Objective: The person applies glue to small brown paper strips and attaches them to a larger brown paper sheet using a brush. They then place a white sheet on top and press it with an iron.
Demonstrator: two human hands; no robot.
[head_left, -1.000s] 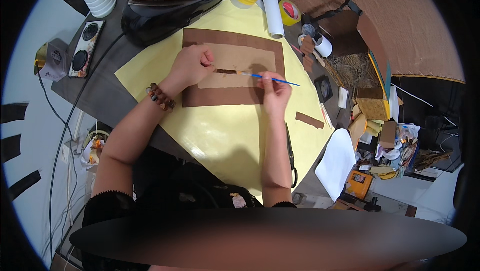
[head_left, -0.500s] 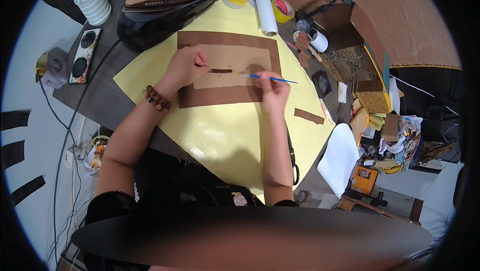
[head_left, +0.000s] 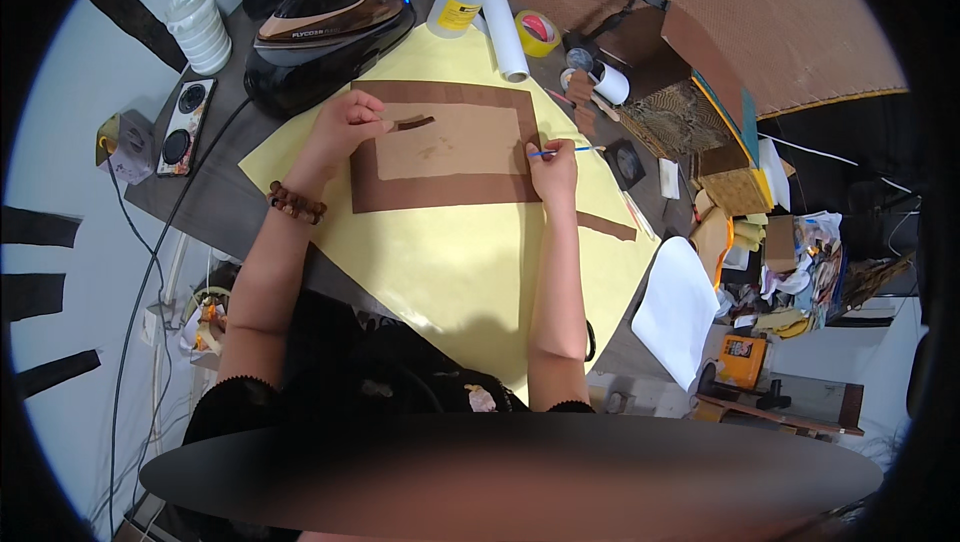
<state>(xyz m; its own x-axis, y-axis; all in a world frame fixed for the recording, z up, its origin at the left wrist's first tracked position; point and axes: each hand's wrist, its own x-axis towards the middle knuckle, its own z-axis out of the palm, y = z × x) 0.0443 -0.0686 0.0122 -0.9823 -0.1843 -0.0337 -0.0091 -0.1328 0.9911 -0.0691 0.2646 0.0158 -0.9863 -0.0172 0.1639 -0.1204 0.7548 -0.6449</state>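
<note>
My left hand (head_left: pixel 348 126) is closed in a pinch on one end of a short, narrow dark brown strip (head_left: pixel 414 124), raised over the upper left of a brown sheet. That sheet has a dark brown border (head_left: pixel 445 195) around a lighter tan middle (head_left: pixel 470 127), where a few small darker smudges show. In my right hand (head_left: pixel 552 174) is a slim blue-handled brush (head_left: pixel 575 150), gripped near the sheet's right edge and lying roughly level. The sheet rests on a large yellow paper (head_left: pixel 440 262).
Behind the sheet stand a black iron on its base (head_left: pixel 335 42), a squeeze bottle (head_left: pixel 460 0), a white roll (head_left: pixel 505 32) and yellow tape (head_left: pixel 537 34). A brown scrap (head_left: pixel 607 228) and white paper (head_left: pixel 675 312) lie right; a phone (head_left: pixel 186 130) lies left.
My right hand has drawn the brush right, away from the dark strip. My left hand has moved the strip up and left, off the sheet's middle, uncovering smudges there.
</note>
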